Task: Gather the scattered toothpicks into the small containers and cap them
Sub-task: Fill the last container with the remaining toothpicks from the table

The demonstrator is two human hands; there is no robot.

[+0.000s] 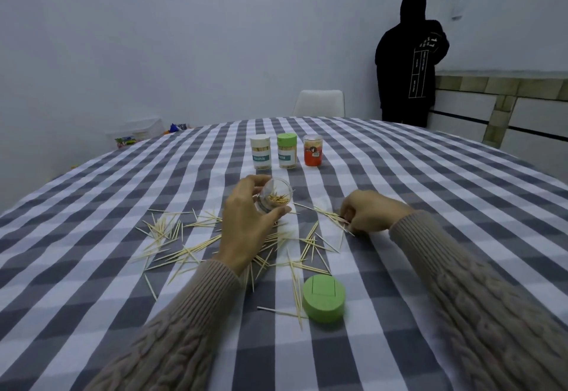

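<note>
My left hand grips a small clear container, tilted with its open mouth facing me and some toothpicks inside. To its right, my right hand pinches a few toothpicks just above the cloth. Many scattered toothpicks lie across the checked tablecloth in front of and under my hands. A loose green cap lies flat near me, right of centre. Three capped containers stand in a row farther back: a white-capped one, a green-capped one and an orange one.
A white chair back stands behind the table's far edge. A person in dark clothes stands at the back right by a tiled ledge. A clear bin with colourful items sits on the floor at the far left.
</note>
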